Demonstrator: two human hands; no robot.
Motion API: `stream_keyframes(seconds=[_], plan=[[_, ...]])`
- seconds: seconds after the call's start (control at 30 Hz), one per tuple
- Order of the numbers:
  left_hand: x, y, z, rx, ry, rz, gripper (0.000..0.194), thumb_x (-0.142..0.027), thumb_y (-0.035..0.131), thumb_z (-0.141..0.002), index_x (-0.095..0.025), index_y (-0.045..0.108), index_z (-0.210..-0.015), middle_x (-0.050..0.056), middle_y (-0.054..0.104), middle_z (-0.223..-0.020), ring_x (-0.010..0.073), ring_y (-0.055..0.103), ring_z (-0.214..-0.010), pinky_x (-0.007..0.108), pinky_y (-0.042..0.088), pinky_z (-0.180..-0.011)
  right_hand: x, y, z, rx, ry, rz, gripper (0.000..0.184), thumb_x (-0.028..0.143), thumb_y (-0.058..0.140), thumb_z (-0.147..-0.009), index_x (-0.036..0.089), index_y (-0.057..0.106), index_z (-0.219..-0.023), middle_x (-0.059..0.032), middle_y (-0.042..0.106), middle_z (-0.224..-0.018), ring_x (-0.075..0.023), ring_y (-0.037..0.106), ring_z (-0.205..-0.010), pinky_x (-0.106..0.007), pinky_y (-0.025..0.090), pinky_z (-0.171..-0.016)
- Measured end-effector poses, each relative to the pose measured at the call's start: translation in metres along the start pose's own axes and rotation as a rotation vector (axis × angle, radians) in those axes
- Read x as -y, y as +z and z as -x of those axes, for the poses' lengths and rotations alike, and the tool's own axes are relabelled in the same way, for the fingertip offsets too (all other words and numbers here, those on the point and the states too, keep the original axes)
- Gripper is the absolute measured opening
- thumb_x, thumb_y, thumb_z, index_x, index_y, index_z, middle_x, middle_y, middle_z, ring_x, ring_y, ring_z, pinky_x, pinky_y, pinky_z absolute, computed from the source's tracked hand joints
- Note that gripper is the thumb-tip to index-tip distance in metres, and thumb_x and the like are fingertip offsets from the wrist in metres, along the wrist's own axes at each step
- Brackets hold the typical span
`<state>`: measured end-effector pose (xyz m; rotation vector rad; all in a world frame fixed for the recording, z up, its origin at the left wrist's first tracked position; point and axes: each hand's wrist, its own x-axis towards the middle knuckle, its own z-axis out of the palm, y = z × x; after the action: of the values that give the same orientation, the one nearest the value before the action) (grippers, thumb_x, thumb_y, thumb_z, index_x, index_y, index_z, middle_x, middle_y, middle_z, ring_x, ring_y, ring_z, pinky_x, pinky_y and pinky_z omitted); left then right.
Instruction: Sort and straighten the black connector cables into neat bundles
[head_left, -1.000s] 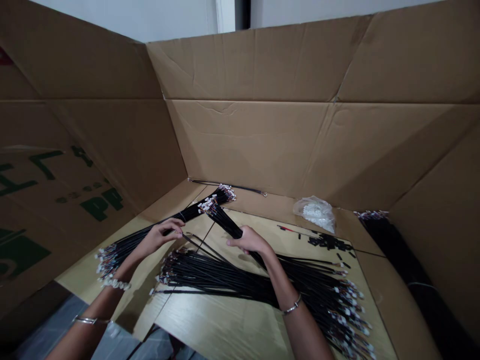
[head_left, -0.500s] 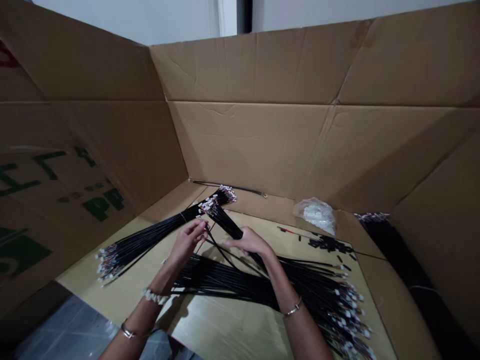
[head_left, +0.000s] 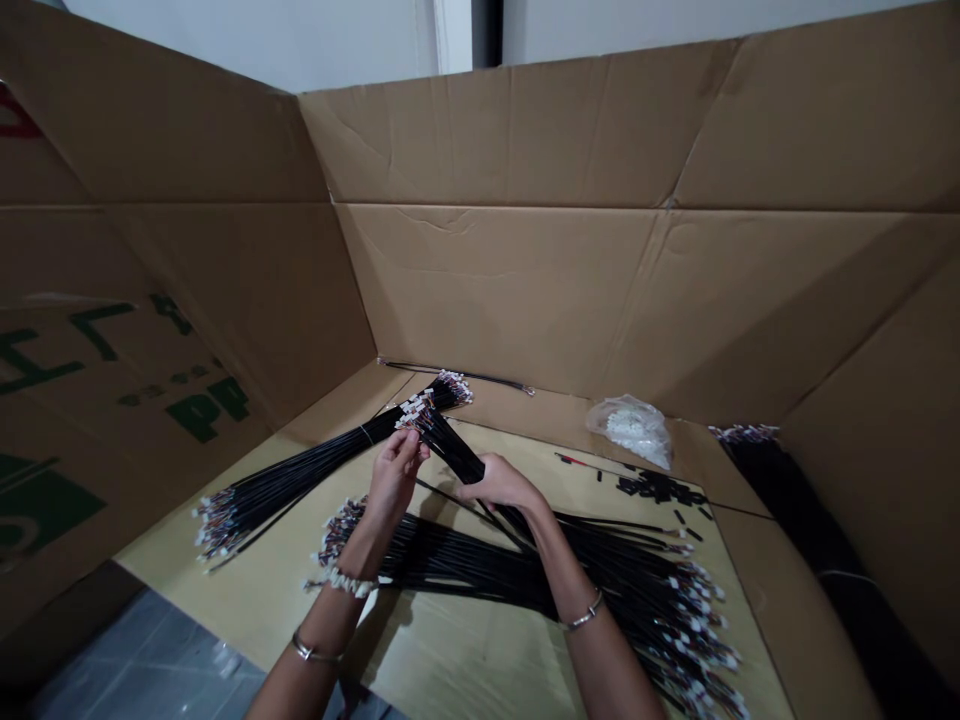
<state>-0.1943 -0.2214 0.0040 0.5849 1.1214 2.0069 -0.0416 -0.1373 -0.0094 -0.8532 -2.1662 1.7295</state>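
Note:
My right hand (head_left: 501, 482) is wrapped round a bundle of black cables (head_left: 451, 446) whose white connector ends (head_left: 415, 408) point to the upper left. At those ends, the fingers of my left hand (head_left: 397, 465) are pinched together by the connectors. What sits between them is mostly hidden, though it appears to be a cable end. Below both hands, a wide pile of loose black cables (head_left: 472, 565) lies across the board, with white connectors and coloured wires at both ends. Behind my left hand rests a tied bundle of black cables (head_left: 322, 465).
Cardboard walls (head_left: 495, 290) enclose the work board (head_left: 442, 650) at the back and sides. A clear bag of small white parts (head_left: 631, 428) stands at the back. Short black tubes (head_left: 660, 488) lie scattered at the right, near another tied cable bundle (head_left: 817, 550).
My left hand has moved up and right to the connector ends, bringing a single cable from beside the bundle toward it. My right hand keeps its grip almost in place.

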Motion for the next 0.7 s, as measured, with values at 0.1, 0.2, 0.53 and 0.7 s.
stream_keyframes(seconds=[0.1, 0.2, 0.53, 0.7], plan=[[0.009, -0.004, 0.003, -0.063, 0.029, 0.033, 0.048, -0.037, 0.09, -0.05, -0.019, 0.062, -0.084, -0.005, 0.061, -0.078, 0.0076, 0.059, -0.068, 0.02, 0.048, -0.07, 0.001, -0.001, 0.001, -0.005, 0.017, 0.003, 0.024, 0.011, 0.065, -0.069, 0.018, 0.045, -0.058, 0.0098, 0.043, -0.044, -0.0057, 0.04, -0.035, -0.017, 0.028, -0.033], [0.024, -0.011, 0.008, -0.142, 0.072, 0.007, 0.05, -0.041, 0.086, -0.058, -0.024, 0.058, -0.095, -0.003, 0.063, -0.086, 0.0099, 0.062, -0.075, 0.022, 0.046, -0.071, 0.004, -0.003, 0.002, 0.012, 0.014, -0.009, 0.02, 0.012, 0.064, -0.071, 0.017, 0.048, -0.06, 0.0082, 0.049, -0.047, -0.0055, 0.04, -0.035, -0.018, 0.029, -0.033], [0.006, 0.039, 0.0, 0.039, -0.003, -0.018, 0.041, -0.043, 0.085, -0.057, -0.016, 0.062, -0.079, -0.002, 0.063, -0.065, 0.0138, 0.06, -0.066, 0.026, 0.045, -0.068, 0.005, 0.001, 0.002, 0.042, 0.009, 0.102, 0.012, 0.013, 0.063, -0.067, 0.017, 0.051, -0.065, 0.0076, 0.051, -0.049, -0.0083, 0.044, -0.045, -0.019, 0.031, -0.042], [-0.006, 0.036, -0.004, 0.181, 0.051, -0.219, 0.036, -0.049, 0.076, -0.068, -0.016, 0.062, -0.072, 0.001, 0.062, -0.064, 0.0151, 0.057, -0.063, 0.027, 0.045, -0.064, 0.01, -0.002, 0.007, 0.09, -0.006, 0.012, 0.011, 0.011, 0.059, -0.068, 0.016, 0.051, -0.064, 0.0057, 0.054, -0.05, -0.0089, 0.049, -0.047, -0.018, 0.035, -0.046]])
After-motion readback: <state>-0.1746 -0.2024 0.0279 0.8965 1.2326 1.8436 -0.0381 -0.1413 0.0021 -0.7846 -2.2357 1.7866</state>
